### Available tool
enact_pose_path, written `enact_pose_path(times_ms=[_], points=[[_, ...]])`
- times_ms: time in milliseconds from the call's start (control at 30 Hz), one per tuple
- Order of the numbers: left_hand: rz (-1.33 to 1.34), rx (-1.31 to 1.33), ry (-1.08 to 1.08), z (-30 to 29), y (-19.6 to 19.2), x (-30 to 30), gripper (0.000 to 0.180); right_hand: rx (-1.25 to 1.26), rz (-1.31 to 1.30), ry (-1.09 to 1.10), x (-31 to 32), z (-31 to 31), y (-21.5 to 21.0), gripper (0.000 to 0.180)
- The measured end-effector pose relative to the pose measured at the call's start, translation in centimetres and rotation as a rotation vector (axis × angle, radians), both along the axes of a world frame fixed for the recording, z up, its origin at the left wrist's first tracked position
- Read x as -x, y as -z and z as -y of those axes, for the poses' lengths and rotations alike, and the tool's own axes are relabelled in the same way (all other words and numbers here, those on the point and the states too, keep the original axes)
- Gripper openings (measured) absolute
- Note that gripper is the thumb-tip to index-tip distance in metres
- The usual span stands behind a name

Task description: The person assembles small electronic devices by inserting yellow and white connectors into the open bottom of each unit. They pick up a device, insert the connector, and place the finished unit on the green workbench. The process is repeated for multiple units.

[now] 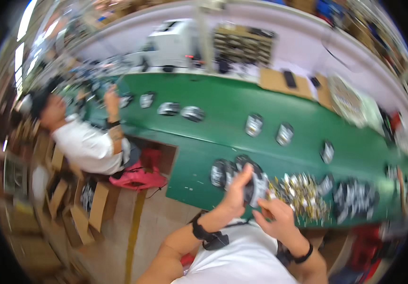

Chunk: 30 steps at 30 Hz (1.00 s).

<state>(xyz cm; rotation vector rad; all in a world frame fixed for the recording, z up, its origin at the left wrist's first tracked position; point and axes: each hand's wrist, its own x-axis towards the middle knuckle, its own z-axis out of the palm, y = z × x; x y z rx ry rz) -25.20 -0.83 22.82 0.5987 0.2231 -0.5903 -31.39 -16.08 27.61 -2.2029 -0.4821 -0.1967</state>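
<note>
While the frame is motion-blurred, layout reads fine: long green conveyor belt table (pixel 242 102) runs across the view, carrying a spaced line of small round black-and-silver parts (pixel 254 125). Co-worker in a white shirt (pixel 88 146) sits at the left end, hands up on the belt, brown cardboard boxes (pixel 78 208) on the floor beside them. Near edge of the belt holds a loose heap of small gold-and-silver metal pieces (pixel 301 191), just right of the person's hands. Left hand (pixel 236 191) is clenched around a round black disc-shaped part with a white label (pixel 255 182), held just above the belt edge; right hand (pixel 276 215) has fingertips pinched at the disc's lower rim, can't tell if it holds a small piece. Risk, my read: two-hand grip over the edge, so a slip drops the disc to the floor, or a sleeve knocks the heap.
</note>
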Motion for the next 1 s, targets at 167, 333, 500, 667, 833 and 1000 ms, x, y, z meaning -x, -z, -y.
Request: enact_pose_path(times_ms=[167,333,500,667,833,1000], points=[[0.175,-0.066,-0.043,1.6,1.5,-1.1,0.039,-0.629,-0.469,0.165,0.4,1.9,4.6,0.021],[0.583,-0.301,-0.255,1.3,-0.9,-0.5,0.061,-0.801,-0.592,0.240,-1.3,1.0,4.0,0.021],[0.622,-0.235,-0.313,0.5,-1.7,-0.5,0.063,-0.859,-0.529,0.198,-2.1,0.6,4.2,0.030],[0.806,-0.247,-0.230,1.0,-3.0,-0.5,0.074,-1.101,-0.821,0.071,-2.8,2.0,4.8,0.028],[0.858,-0.247,-0.166,1.4,-2.8,-0.4,0.071,-1.158,-0.885,-0.009,-1.6,2.7,4.4,0.026],[0.837,-0.212,-0.139,1.3,-2.3,0.0,0.074,-1.208,-0.894,0.033,-0.9,2.6,4.7,0.021]])
